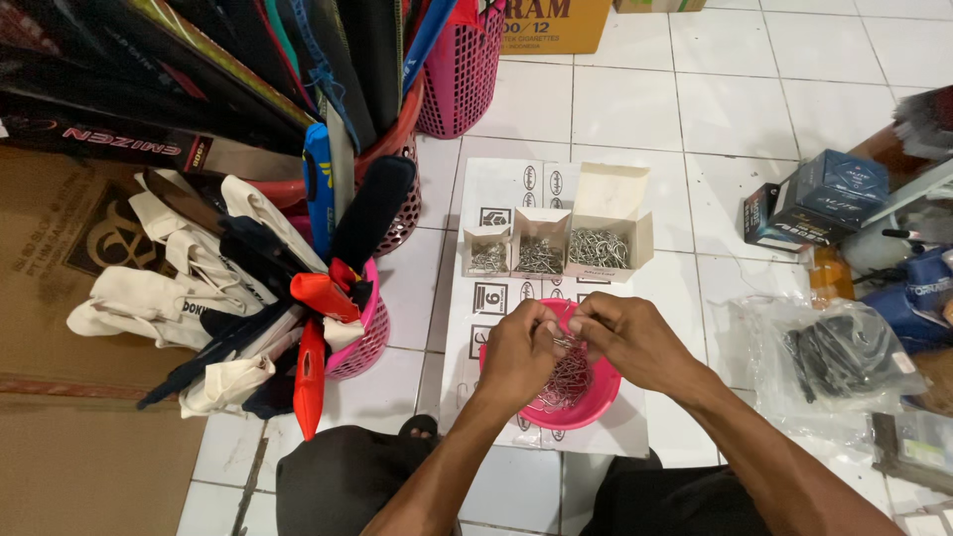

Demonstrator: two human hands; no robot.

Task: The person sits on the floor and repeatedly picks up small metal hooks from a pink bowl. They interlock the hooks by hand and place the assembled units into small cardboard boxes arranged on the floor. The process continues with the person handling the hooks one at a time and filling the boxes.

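Observation:
Both hands meet over a small pink bowl (596, 402) that holds a tangle of thin metal wire clips (566, 382). My left hand (518, 349) and my right hand (627, 335) pinch some of these clips between their fingertips, just above the bowl. The bowl sits on a flattened white cardboard sheet (496, 189) on the tiled floor. Beyond the hands stand three small open cardboard boxes (541, 253) in a row, each filled with similar metal clips; the right box (606, 243) is the largest.
Pink plastic baskets (372, 342) stuffed with racket-like handles, cloth bags and long dark covers crowd the left. A clear plastic bag with dark items (839, 362) and dark small boxes (819, 199) lie right. A yellow carton (551, 25) stands at the back.

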